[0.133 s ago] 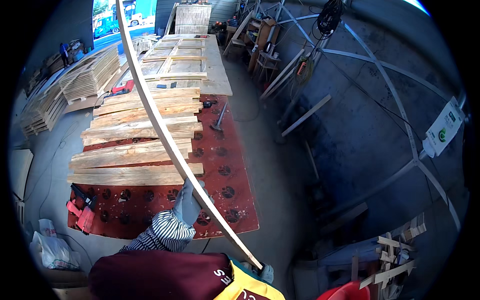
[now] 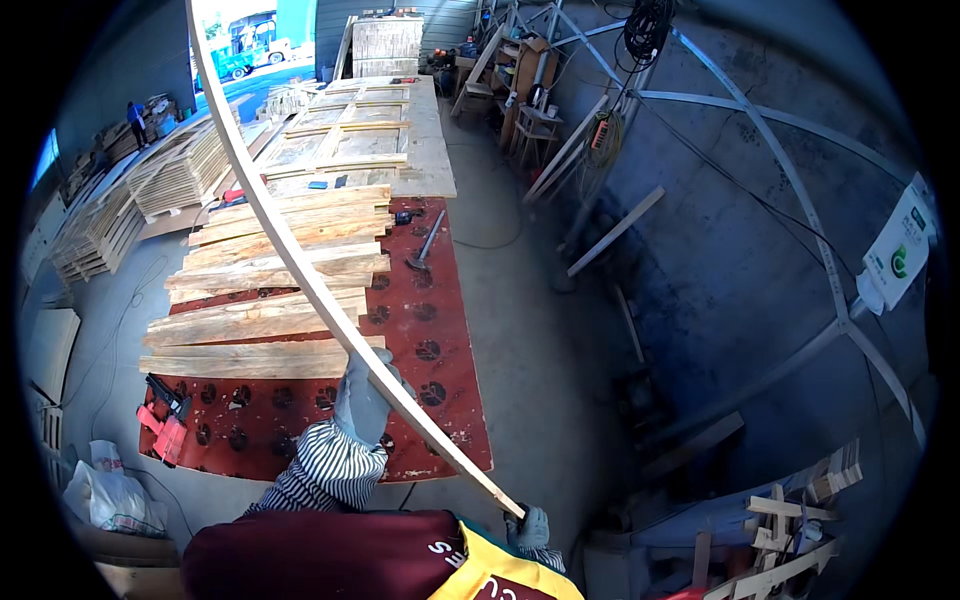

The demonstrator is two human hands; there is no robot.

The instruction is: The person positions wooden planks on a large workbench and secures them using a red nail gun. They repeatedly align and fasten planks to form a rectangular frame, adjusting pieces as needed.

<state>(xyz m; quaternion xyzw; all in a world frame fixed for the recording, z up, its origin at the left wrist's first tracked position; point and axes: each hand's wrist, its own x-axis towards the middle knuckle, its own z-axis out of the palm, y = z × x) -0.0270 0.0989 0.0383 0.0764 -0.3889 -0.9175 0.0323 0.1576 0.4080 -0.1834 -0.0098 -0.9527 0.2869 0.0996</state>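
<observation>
A long, pale wooden strip (image 2: 298, 272) slants across the view, from the top left down to my body. My left hand (image 2: 362, 402), in a grey glove with a striped cuff, is closed around its lower part. Near my right side, my right hand (image 2: 533, 526), also gloved, grips the strip's near end; its fingers are partly hidden. Beneath the strip, several wooden boards (image 2: 250, 361) lie in rows on a red panel (image 2: 425, 395) marked with dark round prints. A red and black nail gun (image 2: 165, 432) rests on the panel's near left corner.
A hammer (image 2: 428, 240) lies near the panel's right edge. Beyond are a wooden frame (image 2: 365, 127), and at left stacked slats (image 2: 178, 172). Wood offcuts (image 2: 780, 525) are piled at lower right; metal bars (image 2: 790, 170) line the right wall. A white bag (image 2: 115, 500) sits at lower left.
The strip's far end has swung left across the view. Both hands keep hold of it, and more of my right hand shows. The whole view has shifted slightly.
</observation>
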